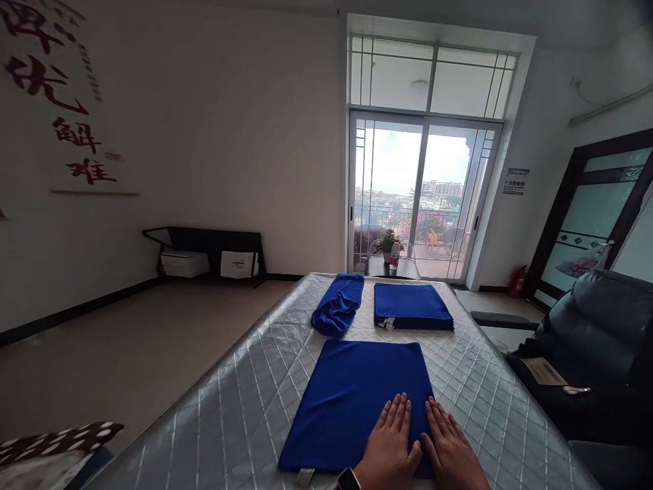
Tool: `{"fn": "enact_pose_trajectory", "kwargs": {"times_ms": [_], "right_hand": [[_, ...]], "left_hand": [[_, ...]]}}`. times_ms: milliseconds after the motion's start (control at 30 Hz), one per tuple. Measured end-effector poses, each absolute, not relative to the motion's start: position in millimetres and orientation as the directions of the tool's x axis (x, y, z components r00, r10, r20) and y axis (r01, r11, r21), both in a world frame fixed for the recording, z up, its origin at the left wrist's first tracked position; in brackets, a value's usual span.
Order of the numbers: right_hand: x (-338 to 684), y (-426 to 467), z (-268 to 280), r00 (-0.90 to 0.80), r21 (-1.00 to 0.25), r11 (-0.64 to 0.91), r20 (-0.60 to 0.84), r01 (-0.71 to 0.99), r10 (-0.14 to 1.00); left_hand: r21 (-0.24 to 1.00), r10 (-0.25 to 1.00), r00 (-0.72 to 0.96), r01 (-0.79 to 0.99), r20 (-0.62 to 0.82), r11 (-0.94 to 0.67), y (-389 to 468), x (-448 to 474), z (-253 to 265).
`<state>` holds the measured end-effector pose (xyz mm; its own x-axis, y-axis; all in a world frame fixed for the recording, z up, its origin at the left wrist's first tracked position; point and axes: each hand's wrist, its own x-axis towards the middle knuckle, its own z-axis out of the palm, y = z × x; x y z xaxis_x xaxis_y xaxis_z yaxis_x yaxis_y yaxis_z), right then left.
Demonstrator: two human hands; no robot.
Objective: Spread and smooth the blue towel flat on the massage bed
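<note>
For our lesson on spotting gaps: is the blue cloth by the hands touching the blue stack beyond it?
Apart. The head view shows a strip of silver quilted surface between the near blue cloth and the blue stack.

I have a deep-blue cloth (357,384) spread flat in front of me on the silvery quilted mattress (219,422), roughly four-sided, its far edge nearly straight. Soft wrinkles cross its left part, and a small pale tag (305,476) pokes out at the near edge, toward the left. Its near right corner I can't properly see.
</note>
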<state>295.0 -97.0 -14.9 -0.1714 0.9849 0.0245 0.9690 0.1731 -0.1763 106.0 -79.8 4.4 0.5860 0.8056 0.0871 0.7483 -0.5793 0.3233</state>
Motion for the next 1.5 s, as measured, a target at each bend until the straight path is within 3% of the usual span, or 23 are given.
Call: {"fn": "enact_pose_trajectory", "kwargs": {"times_ms": [600,1000,1267,1500], "right_hand": [[297,-95,-15,-0.167,-0.226,0.169,0.028,0.960,0.986],[298,-93,-17,-0.164,-0.251,0.169,0.041,0.953,0.986],[296,-96,-7,-0.170,-0.216,0.162,-0.017,0.963,0.985],[298,-94,-15,-0.177,-0.235,0.178,0.027,0.955,0.984]], "left_hand": [[0.258,0.924,0.384,0.892,0.005,-0.372,-79,49,9],[0.200,0.946,0.309,0.925,0.098,-0.323,-68,20,-15],[0.198,0.970,0.235,0.949,0.067,-0.244,-69,-2,-11],[0.164,0.975,0.176,0.967,0.133,-0.197,-72,-29,-16]]}}
